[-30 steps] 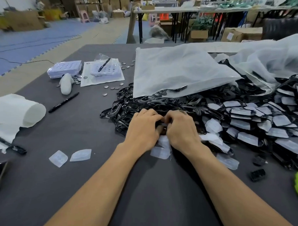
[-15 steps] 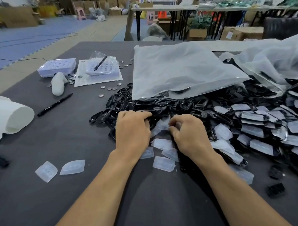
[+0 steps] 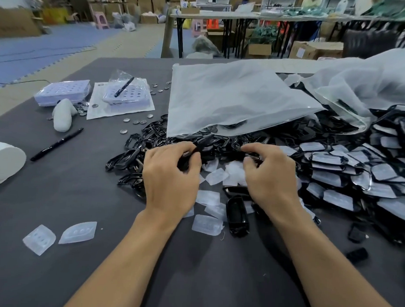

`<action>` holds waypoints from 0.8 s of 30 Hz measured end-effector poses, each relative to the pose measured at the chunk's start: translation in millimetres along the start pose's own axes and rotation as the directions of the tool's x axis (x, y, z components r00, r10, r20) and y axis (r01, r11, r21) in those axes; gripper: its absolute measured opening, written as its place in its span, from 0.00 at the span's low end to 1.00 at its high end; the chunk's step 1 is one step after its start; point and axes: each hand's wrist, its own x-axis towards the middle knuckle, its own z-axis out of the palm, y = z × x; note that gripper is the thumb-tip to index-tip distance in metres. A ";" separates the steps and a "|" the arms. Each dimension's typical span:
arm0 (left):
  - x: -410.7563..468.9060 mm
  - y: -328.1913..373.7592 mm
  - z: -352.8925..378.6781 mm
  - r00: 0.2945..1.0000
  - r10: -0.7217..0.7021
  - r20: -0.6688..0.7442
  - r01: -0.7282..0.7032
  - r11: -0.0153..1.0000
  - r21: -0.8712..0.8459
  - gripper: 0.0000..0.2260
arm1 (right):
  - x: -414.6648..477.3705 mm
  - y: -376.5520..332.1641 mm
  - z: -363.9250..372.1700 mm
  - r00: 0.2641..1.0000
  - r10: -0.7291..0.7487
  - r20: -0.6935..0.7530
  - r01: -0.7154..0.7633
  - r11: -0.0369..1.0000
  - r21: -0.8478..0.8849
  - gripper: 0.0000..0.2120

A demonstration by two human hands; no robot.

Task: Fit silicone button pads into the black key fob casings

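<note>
the left hand (image 3: 171, 175) grips a black casing (image 3: 198, 149), pinched between thumb and curled fingers. the right hand (image 3: 269, 176) is curled too, fingertips at something dark; whether it holds it, i cannot tell. clear button pads (image 3: 216, 175) lie between the hands. a second casing (image 3: 237, 215) lies just beside the right wrist.

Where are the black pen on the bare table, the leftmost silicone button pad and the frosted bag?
black pen (image 3: 57, 144): head view, mid-barrel.
leftmost silicone button pad (image 3: 39, 239): head view, centre.
frosted bag (image 3: 233, 101): head view, flat middle.
</note>
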 end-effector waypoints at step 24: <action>-9.0 6.4 9.5 0.946 -0.218 0.242 0.212 0.976 0.051 0.05 | 21.7 26.3 -34.6 0.919 0.188 0.346 -0.144 0.978 -0.149 0.11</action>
